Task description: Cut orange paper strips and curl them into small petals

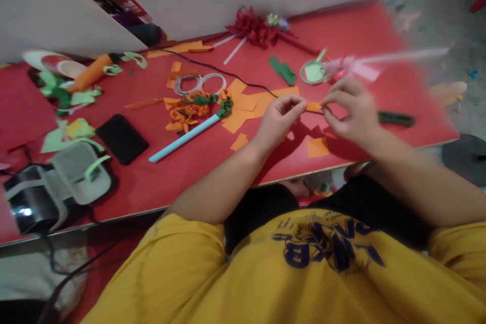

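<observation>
Red table, orange paper, left fingers clamped on one end, right fingers (pinched too) at the other

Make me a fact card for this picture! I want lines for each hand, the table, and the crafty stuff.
Left hand: pinches a small orange paper piece
Right hand: fingertips at the piece's other end; grip unclear
Table: red
Nearby paper: orange square lying on the table
Stick: light blue, beside curly orange-and-green paper
By the wall: red paper flowers
</observation>
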The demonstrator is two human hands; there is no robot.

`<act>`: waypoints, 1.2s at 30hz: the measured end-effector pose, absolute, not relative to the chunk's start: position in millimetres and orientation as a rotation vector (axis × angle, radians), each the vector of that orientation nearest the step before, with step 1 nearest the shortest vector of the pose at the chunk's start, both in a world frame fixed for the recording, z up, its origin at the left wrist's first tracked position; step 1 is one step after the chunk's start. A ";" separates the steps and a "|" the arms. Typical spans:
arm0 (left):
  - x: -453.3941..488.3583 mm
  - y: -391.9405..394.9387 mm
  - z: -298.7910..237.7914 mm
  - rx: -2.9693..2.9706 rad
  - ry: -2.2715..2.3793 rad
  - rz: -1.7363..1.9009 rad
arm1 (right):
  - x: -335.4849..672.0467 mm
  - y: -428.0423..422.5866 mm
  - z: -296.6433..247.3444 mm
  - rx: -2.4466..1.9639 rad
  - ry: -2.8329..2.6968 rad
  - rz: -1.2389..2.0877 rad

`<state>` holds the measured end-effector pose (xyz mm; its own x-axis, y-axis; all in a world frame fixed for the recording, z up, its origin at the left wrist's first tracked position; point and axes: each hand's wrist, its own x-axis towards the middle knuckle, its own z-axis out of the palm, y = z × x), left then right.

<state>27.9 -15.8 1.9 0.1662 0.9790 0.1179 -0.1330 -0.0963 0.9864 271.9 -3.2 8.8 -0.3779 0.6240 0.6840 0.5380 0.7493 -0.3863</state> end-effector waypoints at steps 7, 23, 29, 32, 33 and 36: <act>30.7 -13.3 1.1 1.293 0.960 1.378 | 267.4 -4.0 7.9 -0.701 -2.039 0.121; 31.1 -17.7 1.3 1.215 0.879 1.276 | 265.4 -1.0 2.4 -0.762 -2.012 0.056; 32.9 -16.2 -0.5 1.183 0.846 1.326 | 267.4 -1.1 6.8 -0.747 -2.015 0.072; 33.4 -14.5 -3.5 1.190 0.855 1.349 | 270.4 -0.1 8.4 -0.771 -2.038 0.110; 33.3 -13.9 -4.5 1.185 0.859 1.356 | 271.3 -0.2 8.9 -0.775 -2.037 0.125; 32.8 -13.6 -6.2 1.146 0.858 1.350 | 273.1 -2.1 10.6 -0.777 -2.036 0.146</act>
